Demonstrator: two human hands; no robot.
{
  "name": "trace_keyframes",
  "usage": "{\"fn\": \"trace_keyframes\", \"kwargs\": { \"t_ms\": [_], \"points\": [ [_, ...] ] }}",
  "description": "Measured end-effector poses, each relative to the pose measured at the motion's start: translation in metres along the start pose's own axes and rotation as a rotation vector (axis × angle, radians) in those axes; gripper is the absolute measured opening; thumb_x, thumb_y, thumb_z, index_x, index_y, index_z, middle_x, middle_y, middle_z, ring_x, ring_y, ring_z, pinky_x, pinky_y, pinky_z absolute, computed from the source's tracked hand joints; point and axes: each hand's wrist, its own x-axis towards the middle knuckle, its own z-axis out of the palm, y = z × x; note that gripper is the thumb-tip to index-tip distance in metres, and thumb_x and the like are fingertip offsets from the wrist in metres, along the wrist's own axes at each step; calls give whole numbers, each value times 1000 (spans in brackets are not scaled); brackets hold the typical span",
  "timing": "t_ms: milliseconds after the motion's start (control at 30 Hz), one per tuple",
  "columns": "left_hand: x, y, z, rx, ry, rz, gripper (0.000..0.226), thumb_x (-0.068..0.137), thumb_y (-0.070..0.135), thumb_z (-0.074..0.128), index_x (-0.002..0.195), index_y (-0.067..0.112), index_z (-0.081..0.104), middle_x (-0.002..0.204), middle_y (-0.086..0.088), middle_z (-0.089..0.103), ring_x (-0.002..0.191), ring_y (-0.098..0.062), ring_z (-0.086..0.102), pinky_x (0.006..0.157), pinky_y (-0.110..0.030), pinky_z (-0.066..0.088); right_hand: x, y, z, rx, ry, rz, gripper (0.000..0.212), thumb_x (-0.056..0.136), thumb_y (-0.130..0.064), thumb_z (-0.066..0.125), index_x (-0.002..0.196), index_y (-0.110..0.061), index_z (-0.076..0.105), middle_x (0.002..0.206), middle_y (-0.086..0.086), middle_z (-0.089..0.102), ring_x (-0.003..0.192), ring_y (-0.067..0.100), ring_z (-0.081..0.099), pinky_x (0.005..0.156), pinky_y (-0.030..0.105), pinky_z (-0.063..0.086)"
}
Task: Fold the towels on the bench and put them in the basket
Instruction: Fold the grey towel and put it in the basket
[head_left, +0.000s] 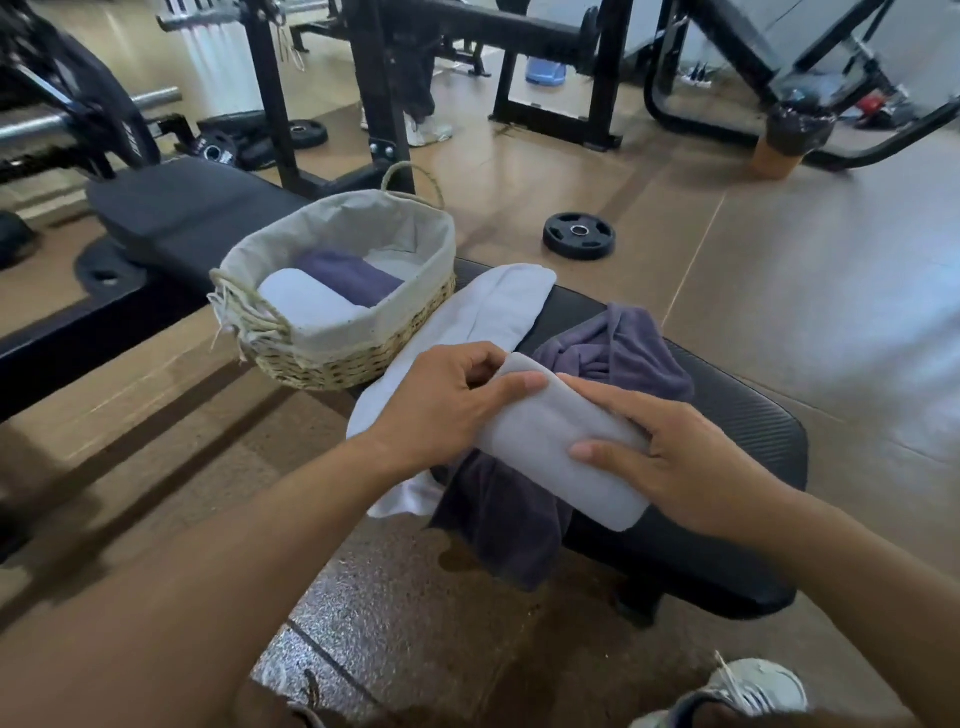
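I have a folded pale grey towel (563, 441) between both hands, held just above the black padded table (737, 431). My left hand (447, 400) grips its far end, fingers curled over the top edge and thumb laid along the flat face. My right hand (670, 457) holds the nearer half, thumb pressed on top and fingers wrapped round the far side, so both hands are clamped on this one towel. The towel is a neat oblong, tilted, with its near corner reaching toward the table's front edge. Under it lies a crumpled dark purple towel (613, 353), unfolded, with part of it hanging over the front edge of the table toward the floor. Beside that, stretching away from my left hand toward the basket, is a long white towel (493, 306), spread flat and partly draped over the near edge. The wicker basket (332, 358) with its cloth lining stands on the table just beyond the white towel, touching it or nearly so. Inside the basket I can see a folded white towel (306, 304) at the near end, a folded purple towel (348, 275) next to it, and something pale behind that which I cannot make out. A black weight plate (579, 235) lies on the floor beyond the table, and my shoe (748, 686) shows at the bottom right.
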Motion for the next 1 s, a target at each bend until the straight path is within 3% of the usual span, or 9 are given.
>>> {"fn": "trace_keyframes", "kwargs": {
  "t_ms": [100, 267, 367, 533, 667, 767, 833, 900, 1000],
  "points": [
    [2, 4, -19, -51, 39, 9, 18, 90, 35, 74, 87, 17, 74, 80, 0, 77, 66, -1, 63, 62, -16, 49, 18, -14, 1, 66, 81, -12, 43, 89, -41, 67, 117, -66, 46, 95, -56, 55, 92, -18, 60, 69, 6, 48],
    [3, -4, -51, 20, 143, 58, 12, 94, 39, 69, 87, 29, 71, 77, 15, 73, 70, 5, 63, 66, -12, 46, 49, -34, 19, 93, 172, -49, 37, 85, -49, 63, 114, -66, 50, 98, -48, 63, 89, -10, 66, 67, 12, 53],
    [7, -18, -73, 268, 286, 61, 25, 93, 54, 63, 102, 32, 72, 96, 16, 73, 89, 0, 63, 80, -21, 47, 70, -40, 34, 86, 188, -76, 38, 93, -38, 66, 114, -67, 51, 94, -51, 63, 91, -13, 66, 71, 9, 52],
    [13, -24, -111, 515, 548, 179, 34, 99, 42, 54, 122, 21, 67, 129, 5, 67, 126, -16, 53, 109, -27, 31, 117, -52, 41, 182, 255, -71, 35, 98, -26, 67, 125, -49, 63, 101, -40, 69, 97, -14, 66, 76, 7, 50],
    [19, -30, -147, 553, 562, 111, 36, 101, 36, 58, 134, 21, 62, 139, 4, 61, 137, -18, 47, 117, -37, 30, 189, -69, 25, 148, 275, -86, 27, 100, -25, 63, 115, -46, 71, 98, -8, 78, 83, 3, 68, 69, 24, 51],
    [27, -37, -154, 640, 511, 13, 45, 100, 41, 56, 142, 24, 54, 150, 4, 52, 146, -17, 37, 124, -41, 18, 262, -69, 16, 8, 257, -4, 22, 99, -26, 60, 111, -17, 76, 105, 18, 74, 98, 32, 69, 73, 40, 53],
    [30, -41, -152, 719, 446, -27, 52, 100, 44, 54, 148, 26, 47, 157, 5, 44, 150, -16, 28, 126, -42, 8, 301, -67, 14, -121, 195, 60, 27, 101, -30, 56, 113, -12, 72, 105, 17, 72, 98, 35, 66, 78, 44, 54],
    [31, -42, -150, 793, 392, -67, 60, 100, 49, 52, 153, 25, 39, 165, 6, 32, 156, -17, 12, 126, -43, -2, 328, -66, 15, -214, 127, 113, 27, 103, -29, 52, 116, -15, 71, 105, 13, 70, 95, 30, 63, 76, 39, 48],
    [31, -43, -146, 907, 353, -105, 69, 98, 57, 48, 156, 23, 34, 168, 6, 23, 158, -20, -6, 124, -47, -12, 356, -62, 24, -297, 77, 162, 32, 106, -26, 49, 130, -14, 66, 118, 14, 67, 109, 30, 61, 81, 31, 41]
  ]
}}
